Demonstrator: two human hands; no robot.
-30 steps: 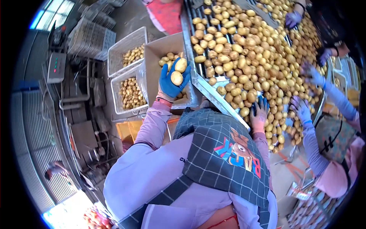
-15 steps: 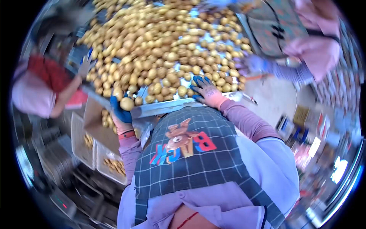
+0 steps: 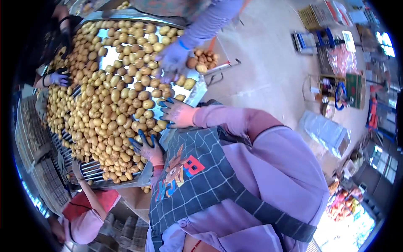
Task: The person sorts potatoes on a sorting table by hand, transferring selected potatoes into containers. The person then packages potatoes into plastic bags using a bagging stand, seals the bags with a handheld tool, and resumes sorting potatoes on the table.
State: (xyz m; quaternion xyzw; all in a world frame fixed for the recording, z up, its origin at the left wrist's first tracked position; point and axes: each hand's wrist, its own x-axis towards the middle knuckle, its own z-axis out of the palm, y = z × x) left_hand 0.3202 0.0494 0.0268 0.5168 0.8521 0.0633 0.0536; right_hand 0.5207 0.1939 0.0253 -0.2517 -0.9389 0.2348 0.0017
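At the edge of the potatoes (image 3: 115, 95), both hands (image 3: 147, 150) (image 3: 179, 113) spread wide (palms hidden).

Both hands are gloved, palms down over the near edge of the bench (image 3: 200, 91). The left hand (image 3: 150, 151) lies farther along that edge, its blue-tipped fingers (image 3: 142, 135) parted and angled inward; the left forearm is mostly hidden behind the torso. The right hand (image 3: 180, 114), nearer the corner, spreads its fingers across the edge, its wrist (image 3: 196, 116) roughly in line with the sleeved right forearm (image 3: 220, 116), the elbow bent.
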